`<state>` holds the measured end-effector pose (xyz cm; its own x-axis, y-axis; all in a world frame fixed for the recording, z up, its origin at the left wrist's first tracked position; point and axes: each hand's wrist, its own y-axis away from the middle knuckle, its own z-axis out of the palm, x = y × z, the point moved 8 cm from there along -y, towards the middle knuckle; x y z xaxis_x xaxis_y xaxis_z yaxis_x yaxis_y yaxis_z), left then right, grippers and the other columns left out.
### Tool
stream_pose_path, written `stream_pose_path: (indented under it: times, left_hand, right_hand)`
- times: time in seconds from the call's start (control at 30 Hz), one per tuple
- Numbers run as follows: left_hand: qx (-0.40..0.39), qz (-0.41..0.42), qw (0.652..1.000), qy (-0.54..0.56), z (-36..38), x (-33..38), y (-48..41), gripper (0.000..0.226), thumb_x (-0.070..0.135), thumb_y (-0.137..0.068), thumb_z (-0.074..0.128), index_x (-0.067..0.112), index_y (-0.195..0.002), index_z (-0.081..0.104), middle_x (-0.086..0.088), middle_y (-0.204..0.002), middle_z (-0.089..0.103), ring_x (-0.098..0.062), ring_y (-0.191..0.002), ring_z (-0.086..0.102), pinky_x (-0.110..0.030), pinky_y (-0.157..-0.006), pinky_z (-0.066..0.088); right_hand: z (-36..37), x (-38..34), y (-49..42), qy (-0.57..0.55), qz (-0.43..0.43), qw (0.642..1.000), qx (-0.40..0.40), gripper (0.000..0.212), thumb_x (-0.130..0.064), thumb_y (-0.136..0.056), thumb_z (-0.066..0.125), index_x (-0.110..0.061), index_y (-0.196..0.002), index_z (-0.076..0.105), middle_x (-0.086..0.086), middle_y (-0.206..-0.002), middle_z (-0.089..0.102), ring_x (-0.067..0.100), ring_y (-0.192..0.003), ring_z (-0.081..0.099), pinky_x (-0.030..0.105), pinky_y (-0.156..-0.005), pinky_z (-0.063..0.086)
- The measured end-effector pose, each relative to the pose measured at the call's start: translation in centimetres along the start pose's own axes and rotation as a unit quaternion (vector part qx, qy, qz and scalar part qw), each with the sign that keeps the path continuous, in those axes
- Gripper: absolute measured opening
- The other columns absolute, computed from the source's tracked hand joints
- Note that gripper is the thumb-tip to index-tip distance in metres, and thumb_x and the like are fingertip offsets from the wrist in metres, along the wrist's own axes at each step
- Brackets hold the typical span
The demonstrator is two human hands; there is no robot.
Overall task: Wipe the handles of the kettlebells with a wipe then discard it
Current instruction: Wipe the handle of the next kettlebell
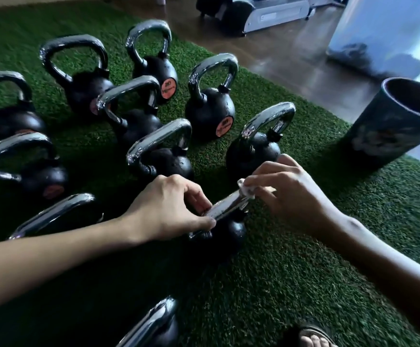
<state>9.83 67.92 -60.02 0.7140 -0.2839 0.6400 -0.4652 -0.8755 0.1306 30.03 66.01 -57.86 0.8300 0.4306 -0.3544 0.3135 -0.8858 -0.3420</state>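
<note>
While rows of black kettlebells [209, 111] with chrome handles stand on the green turf [279, 284] to the left and behind, the left grip [168, 209] curls round the near end of one bell's handle [226, 206], fingers over the top and thumb beneath. This bell [229, 234] sits on the turf at centre. At the handle's far end a small white wipe [247, 189] lies pressed on the chrome, pinched in the right grip [286, 189]. Further right, well apart, a dark bin [391, 126] stands open-topped near the turf's edge.
</note>
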Motion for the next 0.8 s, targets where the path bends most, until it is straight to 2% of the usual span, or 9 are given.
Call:
stream_pose_path:
  times: [0.13,0.2,0.37,0.43,0.5,0.6,0.7,0.8]
  left_hand:
    - [0.015,-0.007,1.0,-0.019,-0.1,0.0,0.4,0.029,0.062,-0.062,0.079,0.042,-0.083,0.077,0.029,-0.079,0.072,0.012,-0.078,0.067,-0.026,-0.078,0.057]
    - [0.02,-0.013,0.999,-0.029,-0.2,0.1,0.6,0.032,0.065,-0.06,0.075,0.043,-0.084,0.076,0.029,-0.079,0.072,0.012,-0.077,0.067,-0.025,-0.077,0.057]
    - [0.029,-0.012,0.996,-0.088,-0.4,0.8,0.4,0.034,0.068,-0.06,0.073,0.047,-0.087,0.073,0.031,-0.08,0.071,0.011,-0.075,0.066,-0.025,-0.075,0.058]
    - [0.036,-0.008,0.993,-0.11,-0.5,1.4,0.2,0.035,0.07,-0.061,0.074,0.048,-0.089,0.073,0.032,-0.08,0.071,0.012,-0.076,0.066,-0.022,-0.076,0.057]
    - [0.037,-0.001,0.991,-0.131,-0.3,2.2,0.0,0.043,0.074,-0.063,0.075,0.052,-0.1,0.072,0.031,-0.084,0.071,0.013,-0.077,0.065,-0.02,-0.078,0.056]
    - [0.043,0.0,0.986,-0.164,0.2,2.9,-0.3,0.054,0.075,-0.065,0.075,0.056,-0.115,0.067,0.026,-0.096,0.074,0.005,-0.087,0.068,-0.024,-0.08,0.057]
    - [0.058,0.011,0.979,-0.195,0.4,3.2,-0.3,0.052,0.075,-0.069,0.069,0.058,-0.118,0.064,0.024,-0.106,0.073,-0.001,-0.096,0.068,-0.028,-0.084,0.057]
    - [0.078,0.028,0.97,-0.228,0.4,3.3,0.3,0.051,0.072,-0.073,0.066,0.055,-0.121,0.064,0.024,-0.11,0.072,-0.004,-0.101,0.069,-0.032,-0.085,0.058]
  right_hand:
    - [2.0,-4.3,0.3,0.022,-0.077,0.997,-0.01,0.017,-0.023,-0.092,0.07,-0.033,-0.103,0.078,-0.018,-0.099,0.068,0.01,-0.084,0.041,0.031,-0.076,0.042]
    - [2.2,-4.6,0.5,0.041,-0.089,0.995,-0.012,0.019,-0.023,-0.091,0.071,-0.036,-0.104,0.076,-0.019,-0.1,0.067,0.01,-0.085,0.04,0.031,-0.077,0.04]
    - [0.1,2.2,0.9,0.017,0.009,0.999,0.037,0.018,-0.029,-0.092,0.067,-0.033,-0.105,0.078,-0.02,-0.101,0.071,0.019,-0.085,0.052,0.038,-0.079,0.048]
    - [0.2,2.6,0.9,0.015,0.007,0.999,0.047,0.017,-0.026,-0.091,0.071,-0.032,-0.105,0.078,-0.02,-0.1,0.072,0.02,-0.083,0.054,0.035,-0.077,0.048]
    - [0.6,1.0,0.8,-0.002,-0.028,0.998,0.055,0.015,-0.025,-0.092,0.073,-0.031,-0.105,0.079,-0.019,-0.101,0.072,0.018,-0.081,0.051,0.032,-0.074,0.046]
    - [1.5,-0.7,1.2,-0.024,-0.068,0.996,0.053,0.017,-0.028,-0.095,0.069,-0.032,-0.109,0.078,-0.019,-0.105,0.07,0.015,-0.082,0.046,0.032,-0.075,0.044]
    - [1.1,2.1,1.5,-0.075,-0.018,0.992,0.096,0.015,-0.032,-0.094,0.068,-0.029,-0.103,0.08,-0.019,-0.103,0.072,0.015,-0.082,0.052,0.036,-0.075,0.047]
    - [0.9,5.0,1.8,-0.107,0.033,0.987,0.117,0.014,-0.021,-0.088,0.076,-0.027,-0.1,0.079,-0.021,-0.1,0.073,0.011,-0.082,0.055,0.04,-0.074,0.05]
